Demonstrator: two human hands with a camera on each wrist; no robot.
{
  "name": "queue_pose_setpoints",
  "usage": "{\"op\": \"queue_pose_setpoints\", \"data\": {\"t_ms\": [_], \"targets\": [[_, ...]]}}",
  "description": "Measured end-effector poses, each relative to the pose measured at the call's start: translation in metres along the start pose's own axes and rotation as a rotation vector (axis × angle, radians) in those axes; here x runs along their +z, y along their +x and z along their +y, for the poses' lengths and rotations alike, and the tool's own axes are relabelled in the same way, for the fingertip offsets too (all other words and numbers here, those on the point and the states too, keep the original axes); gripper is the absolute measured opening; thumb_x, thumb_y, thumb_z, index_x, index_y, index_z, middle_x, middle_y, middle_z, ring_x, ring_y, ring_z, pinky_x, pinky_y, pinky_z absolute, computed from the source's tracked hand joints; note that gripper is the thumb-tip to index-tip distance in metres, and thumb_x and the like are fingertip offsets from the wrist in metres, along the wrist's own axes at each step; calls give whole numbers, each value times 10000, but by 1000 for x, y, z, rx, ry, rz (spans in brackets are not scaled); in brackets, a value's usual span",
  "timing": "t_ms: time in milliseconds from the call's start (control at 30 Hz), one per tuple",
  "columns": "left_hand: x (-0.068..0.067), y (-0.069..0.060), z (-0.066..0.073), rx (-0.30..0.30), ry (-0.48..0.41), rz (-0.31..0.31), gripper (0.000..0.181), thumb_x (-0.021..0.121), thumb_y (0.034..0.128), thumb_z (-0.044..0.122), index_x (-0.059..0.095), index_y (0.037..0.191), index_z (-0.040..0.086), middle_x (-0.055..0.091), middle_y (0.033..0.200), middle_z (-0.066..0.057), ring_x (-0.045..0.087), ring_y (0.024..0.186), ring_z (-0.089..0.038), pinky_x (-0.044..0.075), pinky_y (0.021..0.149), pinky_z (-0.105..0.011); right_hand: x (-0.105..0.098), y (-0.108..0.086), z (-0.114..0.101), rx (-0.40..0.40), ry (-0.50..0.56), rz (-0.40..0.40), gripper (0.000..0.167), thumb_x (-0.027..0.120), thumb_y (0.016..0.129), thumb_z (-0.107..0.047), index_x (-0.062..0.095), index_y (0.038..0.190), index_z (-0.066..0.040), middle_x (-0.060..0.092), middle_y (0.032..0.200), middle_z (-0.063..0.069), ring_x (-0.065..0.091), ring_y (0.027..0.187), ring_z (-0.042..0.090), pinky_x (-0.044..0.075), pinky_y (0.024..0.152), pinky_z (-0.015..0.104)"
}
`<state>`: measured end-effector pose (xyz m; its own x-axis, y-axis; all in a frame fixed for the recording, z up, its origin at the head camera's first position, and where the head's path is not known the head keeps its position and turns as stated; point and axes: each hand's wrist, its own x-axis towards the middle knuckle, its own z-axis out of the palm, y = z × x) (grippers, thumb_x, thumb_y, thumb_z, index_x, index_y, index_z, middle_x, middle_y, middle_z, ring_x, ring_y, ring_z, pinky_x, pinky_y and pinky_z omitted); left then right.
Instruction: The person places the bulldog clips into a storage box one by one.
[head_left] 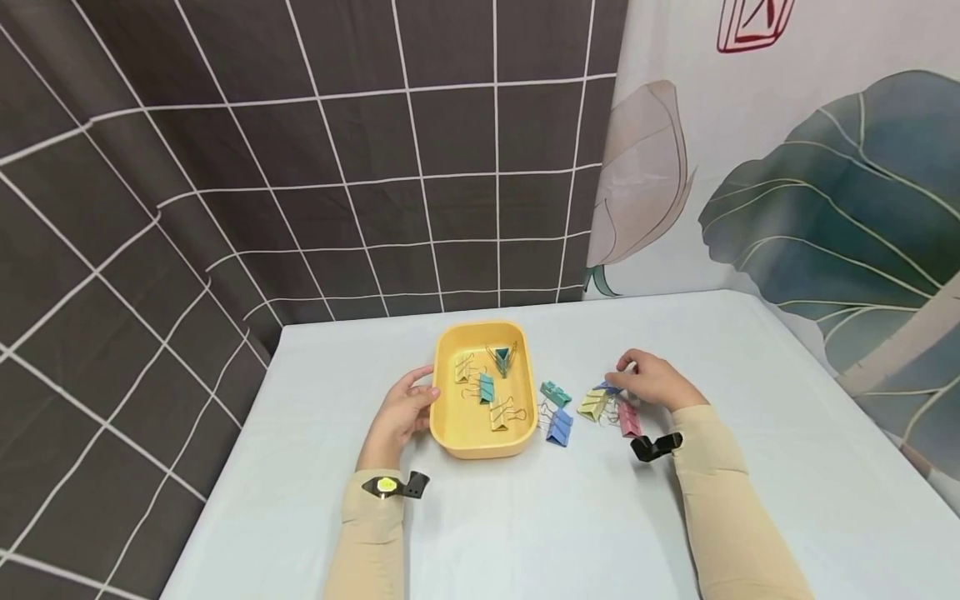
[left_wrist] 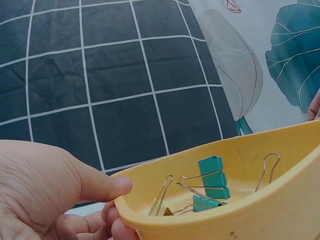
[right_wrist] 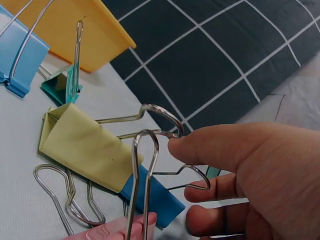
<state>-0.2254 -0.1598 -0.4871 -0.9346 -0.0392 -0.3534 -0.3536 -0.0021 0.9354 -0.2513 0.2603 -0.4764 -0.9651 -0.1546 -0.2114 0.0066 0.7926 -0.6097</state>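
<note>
My left hand (head_left: 401, 412) grips the left side of a yellow tray (head_left: 483, 450), thumb on the rim (left_wrist: 131, 216) and fingers beneath it. Inside lie yellow and teal binder clips (head_left: 487, 388) with wire handles. Right of the tray, my right hand (head_left: 654, 382) is over a small group of clips. In the right wrist view, its thumb (right_wrist: 215, 145) touches a wire handle by a yellow binder clip (right_wrist: 90, 147), and a finger meets another handle near a blue binder clip (right_wrist: 159, 200). A gap shows between thumb and fingers. A pink binder clip (head_left: 628, 418) lies just below.
Between the tray and the right hand lie a green binder clip (head_left: 556, 393) and a light blue binder clip (head_left: 559, 427). The white table (head_left: 525, 533) meets a dark gridded cloth (head_left: 360, 208) at the back and left, and a leaf-printed cloth (head_left: 847, 208) at the right.
</note>
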Motion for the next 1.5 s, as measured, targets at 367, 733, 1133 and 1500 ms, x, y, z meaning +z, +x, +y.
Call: {"op": "queue_pose_setpoints", "data": {"t_ms": [367,733,1133,1500], "targets": [[0,1,-1,-2,5,5,503,646,980,83,528,1448,224,669,1135,-153,669,758,-195,543,566,-273,6,5,5,7,265,-64,301,529,989,-151,545,1254,-9,476,610,-3,431,526,149,379,543,300],[0,0,0,2,10,3,499,639,988,96,521,1454,230,670,1151,-162,668,759,-194,537,566,-269,7,7,6,65,363,-13,277,517,1005,-161,515,1215,21,487,621,-23,392,488,104,351,484,261],[1,1,-2,-4,16,4,496,637,990,101,519,1453,234,671,1166,-155,670,767,-197,550,572,-276,-1,0,10,204,330,-118,436,467,1032,-381,560,703,-110,446,534,-47,411,459,96,360,478,247],[1,-1,-1,8,10,-3,499,624,994,89,509,1461,223,659,1187,-184,663,751,-192,549,569,-279,-4,-2,4,144,269,-65,369,474,1024,-282,642,791,-50,527,625,-10,496,611,153,411,611,293]]}}
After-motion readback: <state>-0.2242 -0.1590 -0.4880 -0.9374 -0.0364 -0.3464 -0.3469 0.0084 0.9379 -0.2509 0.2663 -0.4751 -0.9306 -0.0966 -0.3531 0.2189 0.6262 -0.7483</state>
